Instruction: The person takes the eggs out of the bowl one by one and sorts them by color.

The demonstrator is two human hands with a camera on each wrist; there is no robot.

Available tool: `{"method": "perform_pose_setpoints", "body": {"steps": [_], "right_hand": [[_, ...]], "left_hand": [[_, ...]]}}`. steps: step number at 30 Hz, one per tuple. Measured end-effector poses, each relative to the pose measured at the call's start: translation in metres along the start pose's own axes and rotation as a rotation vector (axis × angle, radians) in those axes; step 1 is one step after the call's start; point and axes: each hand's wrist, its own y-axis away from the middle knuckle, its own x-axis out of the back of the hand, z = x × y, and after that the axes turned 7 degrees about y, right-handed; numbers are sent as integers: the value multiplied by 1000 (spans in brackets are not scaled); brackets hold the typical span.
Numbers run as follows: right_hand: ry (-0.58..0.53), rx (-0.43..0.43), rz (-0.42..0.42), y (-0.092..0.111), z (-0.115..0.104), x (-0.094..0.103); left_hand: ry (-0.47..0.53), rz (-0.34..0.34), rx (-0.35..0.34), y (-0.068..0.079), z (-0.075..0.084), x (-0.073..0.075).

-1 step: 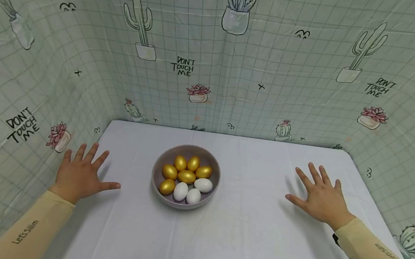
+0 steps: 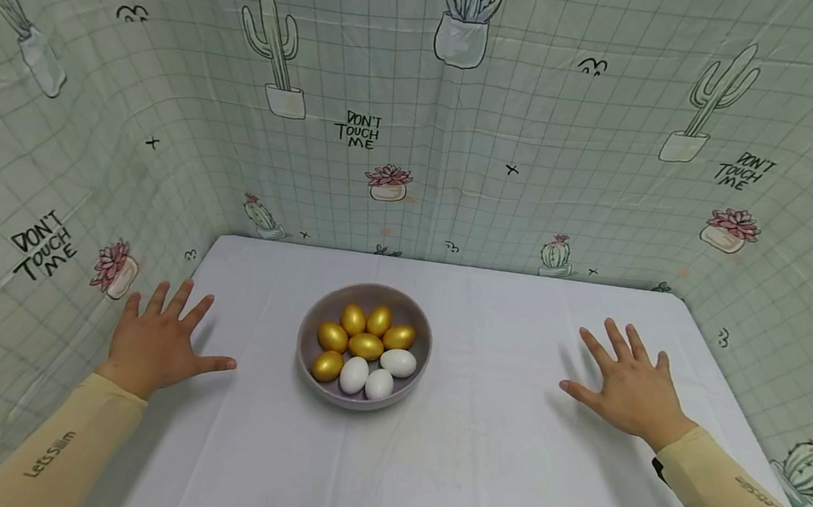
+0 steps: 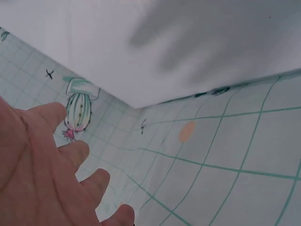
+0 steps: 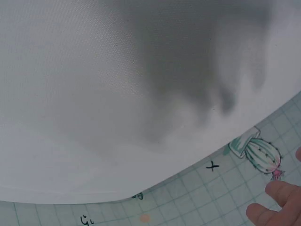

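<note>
My left hand (image 2: 155,344) is held above the left side of the table with its fingers spread, touching nothing. Over the right side my right hand (image 2: 629,381) hovers the same way, fingers splayed and holding nothing. Between them, nearer the left hand, a round mauve bowl (image 2: 312,318) stands on the table. Inside it lie several golden eggs (image 2: 366,346) at the back and left, and three white eggs (image 2: 398,363) at the front and right. The left wrist view has the left palm (image 3: 37,165); in the right wrist view only some fingertips (image 4: 280,195) show.
A white cloth (image 2: 475,456) covers the table. Grid-patterned curtain (image 2: 463,128) with cactus drawings encloses the back and both sides. Each hand casts a shadow on the white cloth.
</note>
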Motion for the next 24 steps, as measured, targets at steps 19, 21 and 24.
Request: {"method": "perform_pose_setpoints", "body": {"steps": [19,21,24], "right_hand": [[16,2,17,4,0,8],[12,6,18,3,1,9],[10,10,3,1,0,10]], "left_hand": [[14,-39,-16,-2,7,10],[27,-31,-24,-2,11,10],[52,-19,-41,-3,17,13]]}}
